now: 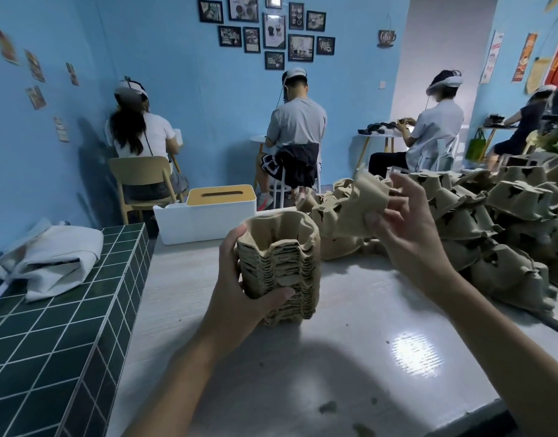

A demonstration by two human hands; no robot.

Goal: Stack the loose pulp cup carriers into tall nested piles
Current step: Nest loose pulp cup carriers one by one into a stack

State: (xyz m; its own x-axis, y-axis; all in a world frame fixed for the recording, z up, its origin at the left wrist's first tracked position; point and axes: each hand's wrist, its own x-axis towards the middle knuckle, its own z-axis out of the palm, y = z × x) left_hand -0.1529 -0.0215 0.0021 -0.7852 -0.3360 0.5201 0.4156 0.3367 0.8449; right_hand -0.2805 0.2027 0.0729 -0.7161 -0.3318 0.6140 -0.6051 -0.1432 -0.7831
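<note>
Pulp crumbs (328, 406) lie scattered at the near edge of the pale table (334, 326), in front of the nested pile (281, 266) of cup carriers, which appears to stand on it. The person's left hand (240, 288) grasps that pile from its left side, thumb across the front and fingers wrapped round the side. This is most likely to steady it and hold the layers square while another goes on. To the right of the pile and about level with its top, the right hand (407, 228) pinches a single loose carrier (369, 190), lifted clear of the table. It looks poised to be brought over the pile's open top and pressed down. Farther right of the pile, the heap of loose carriers (508, 222) lies tumbled within easy reach of that hand.

Left of the pile a dark green tiled counter (57, 310) adjoins the table, with a crumpled white cloth (50, 253) on it. Behind the pile, slightly left, sits a white tissue box (208, 216) with a yellow lid. Beyond, seated people (296, 127) in headsets face small tables, and framed pictures (273, 29) hang on the blue wall (176, 89).
</note>
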